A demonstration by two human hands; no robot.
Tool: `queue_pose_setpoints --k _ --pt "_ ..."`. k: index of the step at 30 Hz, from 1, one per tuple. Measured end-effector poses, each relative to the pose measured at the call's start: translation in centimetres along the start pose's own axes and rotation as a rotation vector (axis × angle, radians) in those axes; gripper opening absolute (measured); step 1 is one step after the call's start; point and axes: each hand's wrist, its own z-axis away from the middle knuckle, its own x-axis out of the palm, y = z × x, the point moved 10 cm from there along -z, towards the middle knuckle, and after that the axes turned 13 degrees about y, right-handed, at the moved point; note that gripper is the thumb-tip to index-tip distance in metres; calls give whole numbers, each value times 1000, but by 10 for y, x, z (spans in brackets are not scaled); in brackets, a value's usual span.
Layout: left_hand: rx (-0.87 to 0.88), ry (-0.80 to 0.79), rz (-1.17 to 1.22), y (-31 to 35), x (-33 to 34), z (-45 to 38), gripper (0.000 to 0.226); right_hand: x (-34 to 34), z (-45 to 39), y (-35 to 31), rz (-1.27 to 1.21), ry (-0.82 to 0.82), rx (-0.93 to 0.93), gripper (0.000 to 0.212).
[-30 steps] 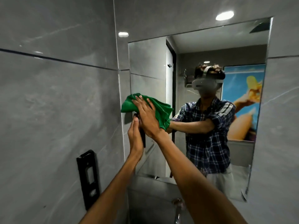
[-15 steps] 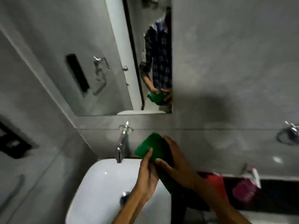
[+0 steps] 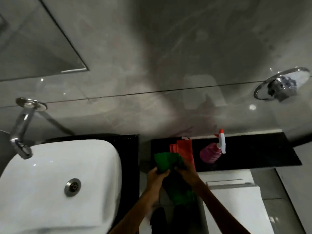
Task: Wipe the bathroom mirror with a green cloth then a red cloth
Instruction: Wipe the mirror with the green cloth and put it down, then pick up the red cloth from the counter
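Both hands have carried the green cloth (image 3: 166, 161) from the mirror down to the worktop (image 3: 253, 149); left hand (image 3: 157, 174) and right hand (image 3: 185, 173) grip it beside the untouched red cloth (image 3: 184, 149). Green pass looks finished; red remains.

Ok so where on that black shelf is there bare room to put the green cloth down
The black shelf is bare to the right of the pink spray bottle, out to its far end. The left part is crowded: the red cloth lies there, with both hands and the green cloth over it.
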Motion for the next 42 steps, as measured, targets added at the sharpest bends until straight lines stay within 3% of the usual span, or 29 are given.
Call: queue_pose_setpoints --k 3,8,11,14,16,19,28,33,36,39,42 --pt "19 25 -52 4 7 -50 38 24 -37 3 -67 46 4 47" --pt "177 142 -204 35 9 -117 57 41 -83 -3 -98 105 -49 49" --pt "288 186 -299 38 9 -123 53 26 -85 -3 215 148 -199 49" --pt "489 193 -391 37 21 -99 47 -10 -84 9 636 363 -307 49" --pt "565 84 -393 26 47 -82 43 -24 -85 25 764 404 -225 53" --pt "484 -107 -405 -3 84 -68 48 -19 -88 39 857 346 -178 62" --pt "276 -183 -343 -31 115 -75 48 -17 -97 38 718 354 -87 50" --pt "176 -139 -199 -42 117 -87 34 -15 -97 38 564 431 24 47" --pt "147 -113 -147 -45 116 -94 35 -22 -106 43 521 393 101 45" --pt "151 -126 -98 -34 113 -80 35 -29 -102 24 463 350 -49 38" --pt "205 -151 -79 -7 96 -45 29 -31 -67 -10 311 277 -240 13"
